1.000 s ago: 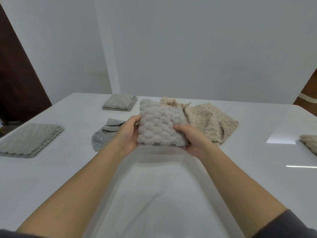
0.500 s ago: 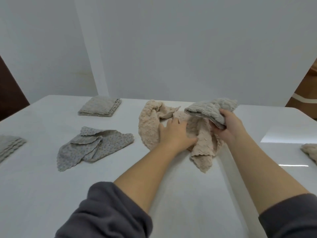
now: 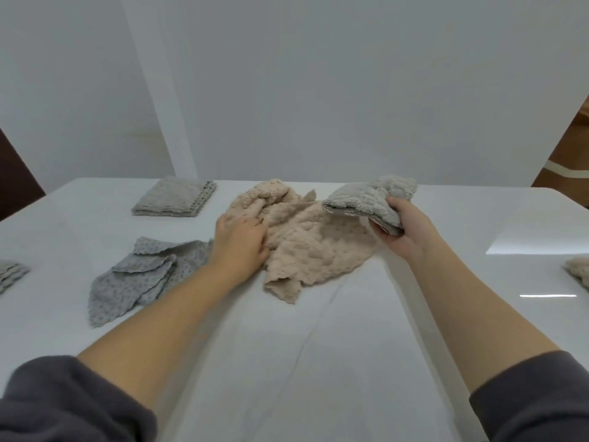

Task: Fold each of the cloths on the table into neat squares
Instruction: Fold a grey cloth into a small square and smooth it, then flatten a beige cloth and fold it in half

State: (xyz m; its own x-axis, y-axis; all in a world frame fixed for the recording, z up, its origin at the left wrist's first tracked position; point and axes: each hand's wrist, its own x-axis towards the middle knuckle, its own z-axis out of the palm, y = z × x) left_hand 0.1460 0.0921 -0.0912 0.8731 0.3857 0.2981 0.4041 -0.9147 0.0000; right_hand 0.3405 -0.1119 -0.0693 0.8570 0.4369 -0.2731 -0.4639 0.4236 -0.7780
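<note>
From the head view, the right hand holds a folded grey cloth raised off the white bench, thumb on top and fingers curled beneath its near corner. Just under and beside it a crumpled beige cloth lies unfolded mid-bench. The left hand rests palm down on that cloth's left part, fingers bent against the fabric; whether they pinch a fold I cannot tell. Left of that hand a grey dotted cloth lies rumpled, touching the wrist. Farther back on the left sits a folded grey square. Another folded grey cloth shows at the left edge, and a beige cloth at the right edge.
</note>
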